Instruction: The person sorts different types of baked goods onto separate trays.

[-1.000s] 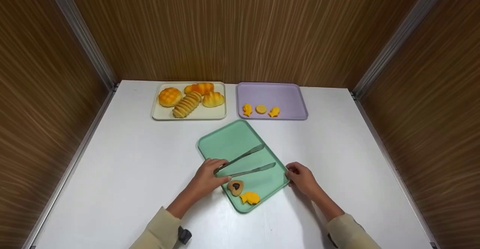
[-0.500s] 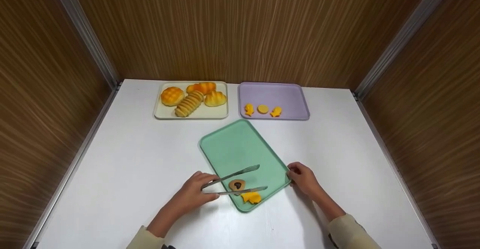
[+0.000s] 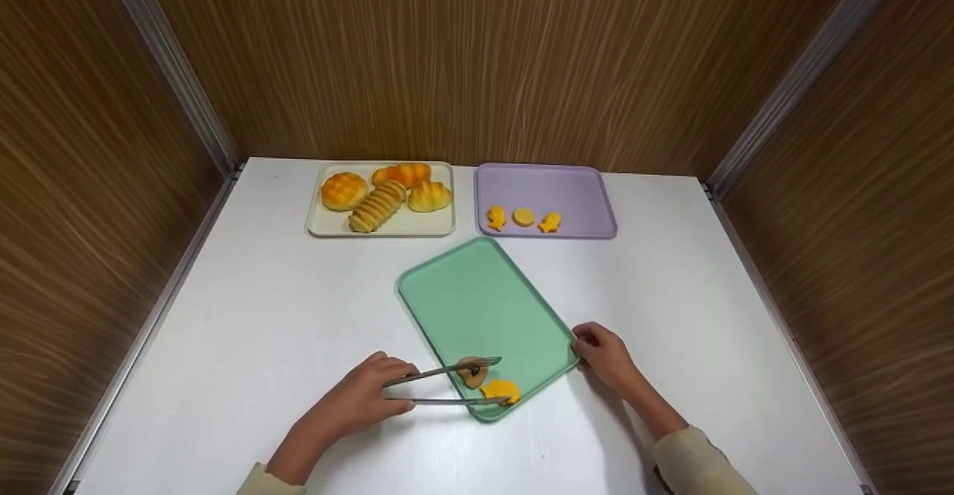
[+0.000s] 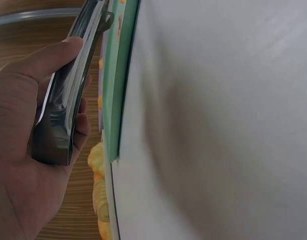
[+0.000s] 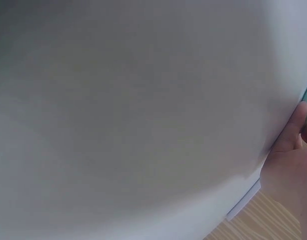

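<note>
My left hand [image 3: 363, 396] grips a pair of metal tongs [image 4: 63, 110] by their bent end, thumb on one arm and fingers on the other. The tongs' arms are spread over the near corner of the green tray [image 3: 477, 309]. One tip overlaps the round cookie with a dark heart [image 3: 471, 377]; the other overlaps the yellow fish-shaped cookie [image 3: 502, 390]. At the tray's right corner, my right hand [image 3: 605, 353] pinches the rim between thumb and fingers. The tray lies turned at an angle on the white table.
Behind on the left, a cream tray [image 3: 320, 228] bears several breads, among them a ridged loaf [image 3: 378, 207]. A purple tray [image 3: 574, 189] beside it holds two fish-shaped cookies and a round cookie [image 3: 523, 217]. Wood-grain panels [image 3: 447, 62] enclose the back and sides.
My left hand has drawn back toward the lower left, bringing the tongs' tips from the tray's middle over the two cookies. The right hand keeps its hold on the rim.
</note>
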The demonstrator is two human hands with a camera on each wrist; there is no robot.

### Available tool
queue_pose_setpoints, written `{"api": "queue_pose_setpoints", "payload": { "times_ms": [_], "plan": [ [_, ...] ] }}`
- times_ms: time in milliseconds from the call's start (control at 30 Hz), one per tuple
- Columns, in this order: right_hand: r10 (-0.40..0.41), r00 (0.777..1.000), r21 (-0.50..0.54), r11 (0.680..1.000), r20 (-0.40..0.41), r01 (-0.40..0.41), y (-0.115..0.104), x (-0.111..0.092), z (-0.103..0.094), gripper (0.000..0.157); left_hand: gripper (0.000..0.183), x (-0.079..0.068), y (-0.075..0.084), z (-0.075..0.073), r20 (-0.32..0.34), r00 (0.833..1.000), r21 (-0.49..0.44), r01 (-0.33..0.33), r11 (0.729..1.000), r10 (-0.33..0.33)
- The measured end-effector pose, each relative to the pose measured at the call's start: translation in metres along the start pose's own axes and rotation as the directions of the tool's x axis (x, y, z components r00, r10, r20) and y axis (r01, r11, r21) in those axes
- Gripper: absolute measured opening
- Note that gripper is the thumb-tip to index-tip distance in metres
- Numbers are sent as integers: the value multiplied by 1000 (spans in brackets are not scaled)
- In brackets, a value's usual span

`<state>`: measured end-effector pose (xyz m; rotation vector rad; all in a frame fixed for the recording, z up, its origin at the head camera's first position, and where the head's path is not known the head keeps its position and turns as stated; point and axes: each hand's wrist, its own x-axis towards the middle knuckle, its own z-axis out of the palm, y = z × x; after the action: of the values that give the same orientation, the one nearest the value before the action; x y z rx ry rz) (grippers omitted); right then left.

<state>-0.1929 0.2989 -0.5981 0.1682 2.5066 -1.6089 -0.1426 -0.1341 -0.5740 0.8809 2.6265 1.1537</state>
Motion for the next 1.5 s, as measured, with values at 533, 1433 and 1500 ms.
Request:
{"api": "queue_pose_setpoints", "payload": {
  "times_ms": [533,1433,1500],
  "plan": [
    [0,1000,-16,1000,-9,0,3,2,0,22,36,12,-3,12,-43,998,-42,53,998,-55],
    [-10,1000,-11,1000,-11,10,2,2,0,21,36,16,-11,17,-176,982,-17,68,998,-70],
    [-6,1000,-5,1000,1,6,3,1,-1,21,36,14,-10,19,-159,985,-21,66,998,-69]
  ]
}}
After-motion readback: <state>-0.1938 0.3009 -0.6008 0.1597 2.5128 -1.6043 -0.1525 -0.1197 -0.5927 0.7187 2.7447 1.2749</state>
